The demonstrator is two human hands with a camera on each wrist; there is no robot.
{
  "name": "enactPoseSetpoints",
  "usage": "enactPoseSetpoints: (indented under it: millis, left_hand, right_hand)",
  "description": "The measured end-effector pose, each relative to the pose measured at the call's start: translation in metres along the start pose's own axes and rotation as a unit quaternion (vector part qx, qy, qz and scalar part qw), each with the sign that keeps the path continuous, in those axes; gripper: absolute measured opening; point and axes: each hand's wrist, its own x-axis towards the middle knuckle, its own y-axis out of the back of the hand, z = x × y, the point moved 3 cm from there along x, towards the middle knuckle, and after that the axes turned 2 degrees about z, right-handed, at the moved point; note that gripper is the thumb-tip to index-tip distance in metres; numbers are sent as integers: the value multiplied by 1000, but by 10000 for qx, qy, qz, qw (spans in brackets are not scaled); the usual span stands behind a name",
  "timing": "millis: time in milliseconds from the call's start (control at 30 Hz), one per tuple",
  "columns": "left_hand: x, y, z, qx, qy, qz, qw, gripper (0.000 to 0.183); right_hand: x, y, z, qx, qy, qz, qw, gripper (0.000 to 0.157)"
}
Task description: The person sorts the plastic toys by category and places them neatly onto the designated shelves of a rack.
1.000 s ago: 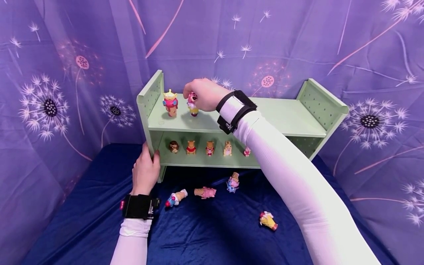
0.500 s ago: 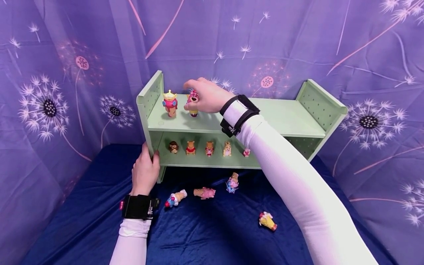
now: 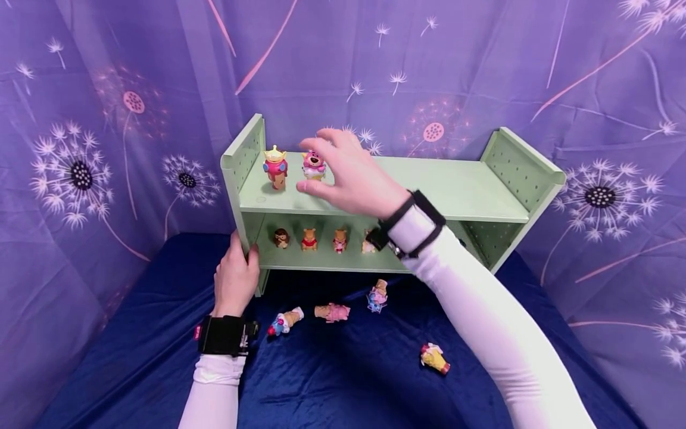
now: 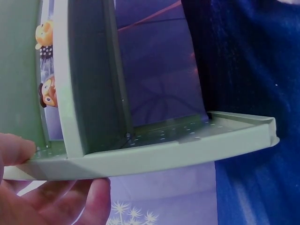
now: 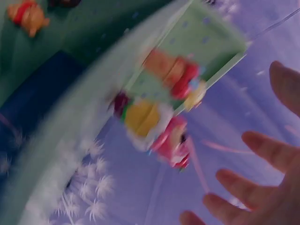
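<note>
My left hand [image 3: 236, 277] holds the left side panel of the pale green shelf [image 3: 455, 185]; in the left wrist view the thumb [image 4: 18, 149] and fingers [image 4: 97, 199] lie on opposite faces of the panel. On the upper board stands a pink bear figurine [image 3: 313, 161] on an ice-cream-like base, upright. Around its right side, apart from it, my right hand [image 3: 359, 179] spreads its fingers and holds nothing; a gap shows in the right wrist view between the bear and the fingers [image 5: 272, 150]. Left of the bear stands a figurine with a gold crown [image 3: 276, 167].
Along the lower board stand an owl figurine [image 3: 281, 238], a red-shirted bear [image 3: 308, 239] and others, partly hidden by my right wrist. On the blue cloth [image 3: 343, 381] lie several figurines, including a pink one [image 3: 332, 312] and a yellow one [image 3: 435, 358].
My right hand has let go of the pink bear figurine, spread its fingers and drawn back toward the lower right. The bear stays standing. My left hand has not moved.
</note>
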Motion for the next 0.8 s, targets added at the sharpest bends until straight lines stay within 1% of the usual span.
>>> enactPoseSetpoints:
  millis: [67,133,167,233,300,433,533,700,800]
  left_hand:
    - [1,1,1,12,4,-2,10000,42]
    - [1,1,1,24,10,-1,10000,42]
    - [2,2,1,28,9,0,10000,42]
    - [2,2,2,48,8,-2,10000,42]
    - [2,2,3,53,-18,-14,10000,42]
    - [0,1,4,48,-10,-26,10000,43]
    - [-1,1,4,52,50,-32,10000,43]
    - [-2,1,4,44,73,-114,9999,43]
    - [-2,2,3,57,73,-85,9999,43]
  right_hand:
    - [-16,0,-7,-66,440,516,9977,60]
    - [-32,-3,-13,-24,857,957,9917,56]
    - [-40,-6,-15,16,1037,1113,9884,55]
    - [-56,-13,-17,105,1254,1225,9845,53]
    - [-71,-23,-18,196,1316,1116,9848,50]
    - [-98,-49,-17,261,1103,451,9925,47]
    - [-116,-67,-14,244,913,51,9955,46]
    - [-147,-88,-6,248,681,-188,9972,42]
    - [-162,-97,1,222,588,-299,9976,42]
